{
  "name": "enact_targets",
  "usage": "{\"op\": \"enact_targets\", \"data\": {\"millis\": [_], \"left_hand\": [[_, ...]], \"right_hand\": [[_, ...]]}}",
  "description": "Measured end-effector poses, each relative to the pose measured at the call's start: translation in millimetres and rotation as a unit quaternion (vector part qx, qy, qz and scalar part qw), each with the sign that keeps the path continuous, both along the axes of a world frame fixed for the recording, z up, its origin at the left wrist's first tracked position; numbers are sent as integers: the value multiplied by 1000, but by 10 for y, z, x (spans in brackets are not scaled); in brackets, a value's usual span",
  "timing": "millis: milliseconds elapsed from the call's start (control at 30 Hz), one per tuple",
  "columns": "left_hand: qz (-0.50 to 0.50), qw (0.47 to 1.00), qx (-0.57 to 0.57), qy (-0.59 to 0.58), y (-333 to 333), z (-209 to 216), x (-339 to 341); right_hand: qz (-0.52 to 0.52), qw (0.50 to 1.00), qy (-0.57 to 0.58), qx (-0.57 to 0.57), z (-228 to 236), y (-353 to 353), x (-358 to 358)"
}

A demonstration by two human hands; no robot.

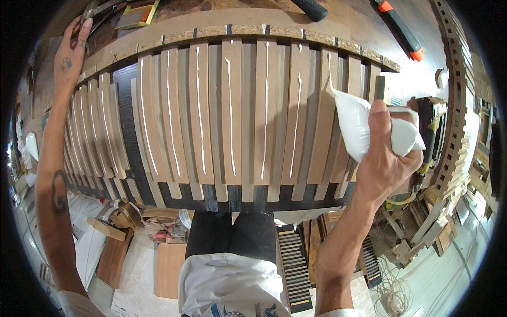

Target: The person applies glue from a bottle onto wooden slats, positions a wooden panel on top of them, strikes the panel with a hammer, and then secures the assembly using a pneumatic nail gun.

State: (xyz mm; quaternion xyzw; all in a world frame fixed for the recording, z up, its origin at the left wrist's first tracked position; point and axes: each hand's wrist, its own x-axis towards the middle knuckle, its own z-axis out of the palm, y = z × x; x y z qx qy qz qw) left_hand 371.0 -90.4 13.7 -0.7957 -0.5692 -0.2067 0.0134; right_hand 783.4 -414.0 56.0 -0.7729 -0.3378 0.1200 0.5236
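My right hand [388, 140] is closed round a soft white glue bag [354, 119]. The bag's narrow tip points to the upper left, over a brown wooden slat [320, 137], and a short white line of glue [329, 68] runs up from it. Several slats to the left carry long white glue lines, such as the middle slat [232, 100]. Narrower, greyer strips [247, 158] lie between the slats on a black panel [211, 196]. At the far left, my left hand [73, 53] has its fingers stretched out beside a dark tool, perhaps touching it.
A marked chipboard strip [245, 31] runs along the slats' far ends. Beyond it lie an orange-and-black tool [398, 29], a black handle [311, 8] and a yellow tray [138, 15]. A power tool [430, 127] and stacked wood pieces [422, 227] are at the right.
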Motion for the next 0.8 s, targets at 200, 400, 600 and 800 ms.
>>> {"op": "enact_targets", "data": {"millis": [200, 400, 600, 800], "left_hand": [[14, 1000, 12, 19, 53, -67, -65], [6, 1000, 23, 20, 20, 79, -47], [-8, 1000, 11, 14, 23, -52, -20], [-35, 999, 6, 19, 61, -52, -115]], "right_hand": [[-14, 999, -22, -38, 58, -383, -116], [8, 999, -3, -41, 82, -726, -215], [23, 997, -35, -60, 97, -932, -256], [53, 994, -36, -90, 225, -853, -149]]}}
